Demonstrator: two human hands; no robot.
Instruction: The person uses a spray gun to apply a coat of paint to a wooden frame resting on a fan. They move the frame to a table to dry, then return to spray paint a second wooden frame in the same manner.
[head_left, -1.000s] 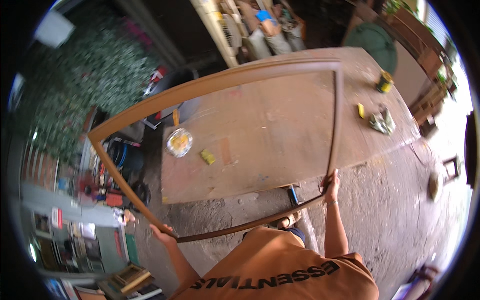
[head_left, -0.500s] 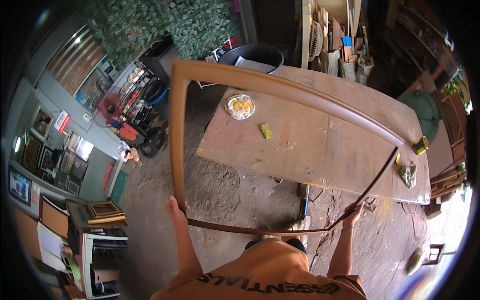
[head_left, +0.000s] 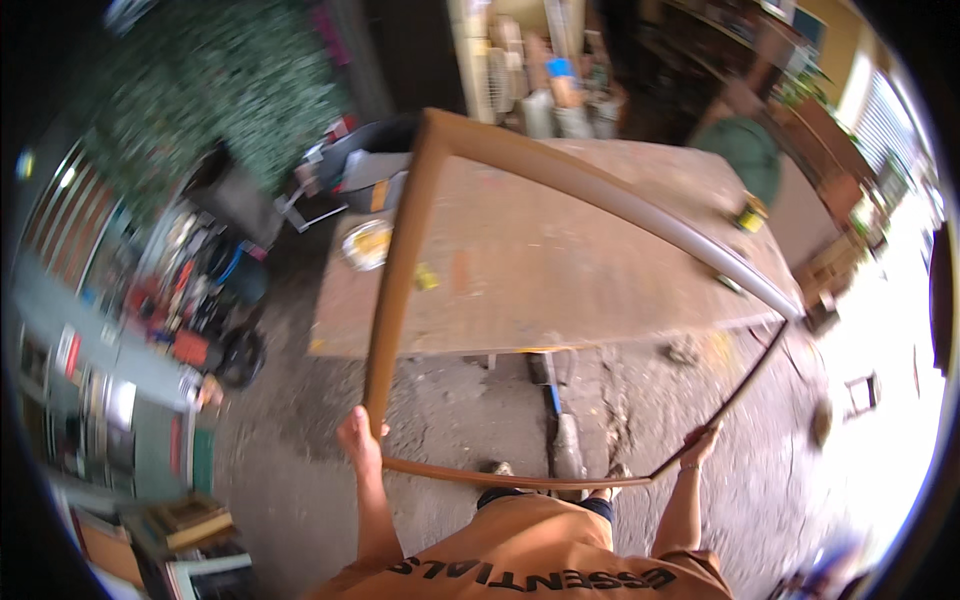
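A large brown picture frame (head_left: pixel 398 270), with nothing filling it, is held up before me and tilted. My left hand (head_left: pixel 361 436) is wrapped round its left side near the lower corner. On the opposite side, my right hand (head_left: pixel 700 445) grips the rail just above the lower right corner. Beyond the frame stands a wide worn table (head_left: pixel 560 270). Its top bears a foil plate of yellow food (head_left: pixel 368 244), a small yellow-green piece (head_left: pixel 427 277) and a yellow can (head_left: pixel 750 214). Blur softens these things.
Racks with more frames (head_left: pixel 190 525) stand at the lower left. A dark tub (head_left: pixel 390 135) is behind the table's left end, and a round green object (head_left: pixel 740 155) at its far right. A tool with a blue shaft (head_left: pixel 553 400) lies under the table's near edge.
My view has turned right, so the table and room have shifted left. The frame stays in both hands, its upper left corner now further right and its left side leaning more.
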